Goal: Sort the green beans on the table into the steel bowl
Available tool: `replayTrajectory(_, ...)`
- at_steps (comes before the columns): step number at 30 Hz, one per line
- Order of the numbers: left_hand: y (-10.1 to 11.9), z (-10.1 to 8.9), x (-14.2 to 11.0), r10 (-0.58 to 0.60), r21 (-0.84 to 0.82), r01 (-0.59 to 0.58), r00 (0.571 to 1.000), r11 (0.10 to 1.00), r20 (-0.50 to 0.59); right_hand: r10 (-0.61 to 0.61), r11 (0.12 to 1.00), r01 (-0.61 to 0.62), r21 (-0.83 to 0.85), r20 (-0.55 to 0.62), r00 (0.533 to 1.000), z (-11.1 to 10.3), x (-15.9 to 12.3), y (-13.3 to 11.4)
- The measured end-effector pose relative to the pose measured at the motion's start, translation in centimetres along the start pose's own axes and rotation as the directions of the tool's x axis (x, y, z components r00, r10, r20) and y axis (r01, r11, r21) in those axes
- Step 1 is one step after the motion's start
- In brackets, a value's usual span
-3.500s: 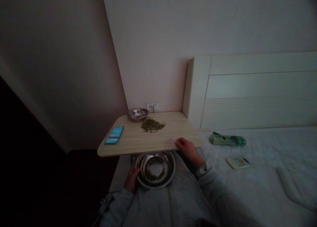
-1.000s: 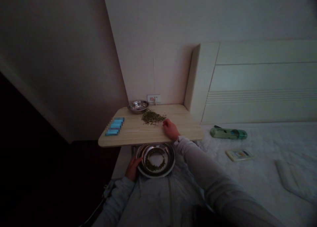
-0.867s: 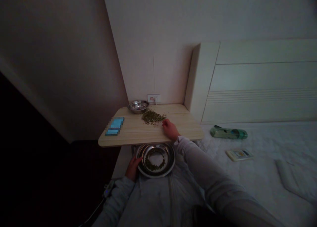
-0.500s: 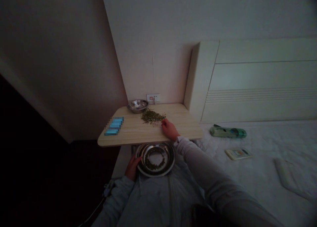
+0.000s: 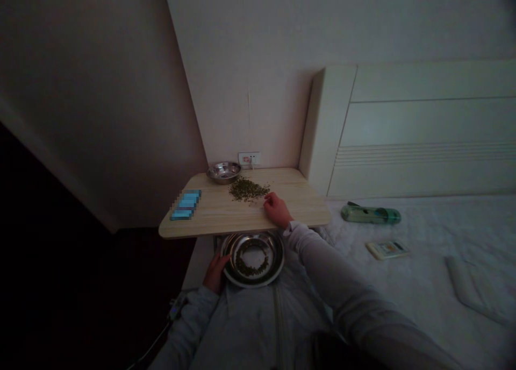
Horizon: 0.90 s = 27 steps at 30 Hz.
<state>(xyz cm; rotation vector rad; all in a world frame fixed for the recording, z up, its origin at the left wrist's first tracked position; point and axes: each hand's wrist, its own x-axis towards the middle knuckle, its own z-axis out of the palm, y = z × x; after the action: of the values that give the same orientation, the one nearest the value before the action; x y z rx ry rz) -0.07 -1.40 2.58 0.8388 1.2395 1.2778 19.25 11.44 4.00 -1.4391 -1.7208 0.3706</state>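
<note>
A steel bowl (image 5: pixel 278 270) rests on my lap, partly beneath the table's front edge, with small dark green bits lying in a ring inside it. My left hand (image 5: pixel 216 271) grips its left rim. Above, on the wooden table (image 5: pixel 205 219), a loose pile of the same small green bits (image 5: pixel 246 189) is spread out. At the pile's lower right, my right hand (image 5: pixel 277 208) is low over the tabletop, fingers curled and pinched together. Anything between those fingertips is too small to make out.
A second steel bowl (image 5: pixel 224 172) stands at the table's back left, near a wall socket (image 5: pixel 249 158). A phone with a blurred screen (image 5: pixel 186 205) lies at the left. On the bed to the right are a green bottle (image 5: pixel 371 214) and a pale flat item (image 5: pixel 387 249).
The fingers of my right hand have shifted slightly beside the pile. My left hand and the bowl on my lap stay in place.
</note>
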Motion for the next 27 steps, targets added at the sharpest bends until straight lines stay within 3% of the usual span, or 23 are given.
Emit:
replayTrajectory(9,-1.5,-0.7,1.0,0.039,-0.005,-0.038,0.999,0.999,0.013,0.003,1.000,-0.003,0.006,-0.009,1.000,0.1,0.1,0.1)
replayTrajectory(20,-0.9,-0.5,0.7,0.027,0.022,-0.027,1.000,0.999,0.010,-0.051,0.999,0.052,-0.002,0.033,0.998,0.2,0.0,0.1)
replayTrajectory(27,-1.9,-0.8,1.3,0.025,-0.012,-0.025,0.999,1.000,0.041,-0.072,0.995,0.077,-0.057,0.083,0.994,0.3,0.1,0.0)
